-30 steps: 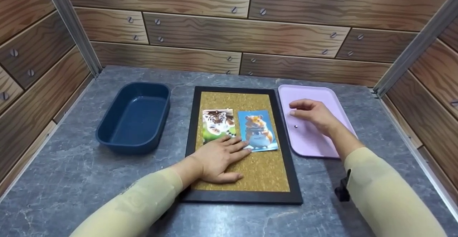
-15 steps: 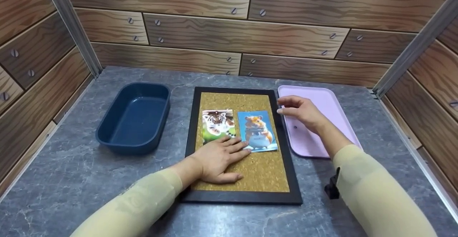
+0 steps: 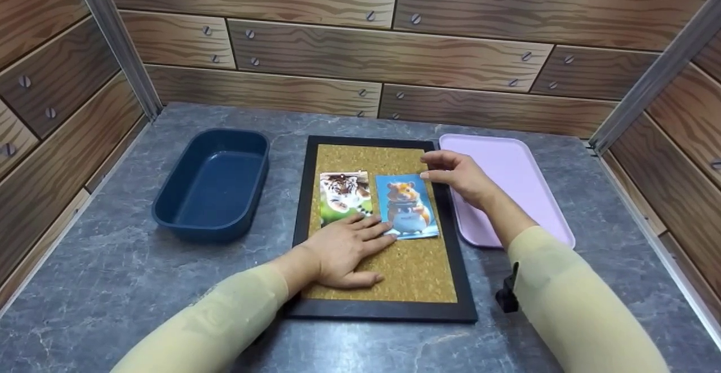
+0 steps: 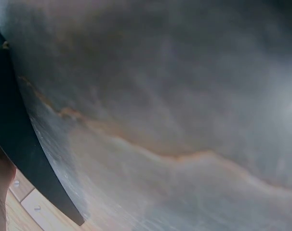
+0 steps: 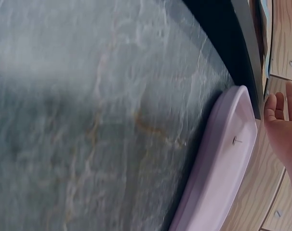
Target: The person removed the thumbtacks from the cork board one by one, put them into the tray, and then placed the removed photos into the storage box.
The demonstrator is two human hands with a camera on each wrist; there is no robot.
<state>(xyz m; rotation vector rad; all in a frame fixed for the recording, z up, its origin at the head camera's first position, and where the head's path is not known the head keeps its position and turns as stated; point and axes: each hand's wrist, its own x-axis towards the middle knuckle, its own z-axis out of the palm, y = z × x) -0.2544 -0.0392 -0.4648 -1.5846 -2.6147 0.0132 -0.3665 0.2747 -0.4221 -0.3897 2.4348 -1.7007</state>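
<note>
Hamster photo [image 3: 406, 205] lies on the corkboard [image 3: 414, 269], where the right hand [image 3: 459, 173], fingers relaxed, has moved from the pink tray [image 3: 521, 173] to its 2 o'clock corner, the flat left hand [image 3: 343, 249] pinning its lower edge.

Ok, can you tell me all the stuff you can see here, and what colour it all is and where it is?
Cork board: one, brown cork in a black frame, middle of the table.
Tiger picture: one, orange, white and green, left on the cork board.
Hamster picture: one, blue and orange, right on the cork board, beside the tiger picture.
Bin: one, dark blue, left of the cork board.
Tray: one, pink, right of the cork board.
Pin: one, small, metal, lying in the tray.
Table: one, grey marbled.
Walls: wood-plank pattern, around the table.
Left hand: flat on the cork board, fingertips at the pictures' lower edges.
Right hand: over the hamster picture's top right corner; whether it holds anything cannot be told.
</note>
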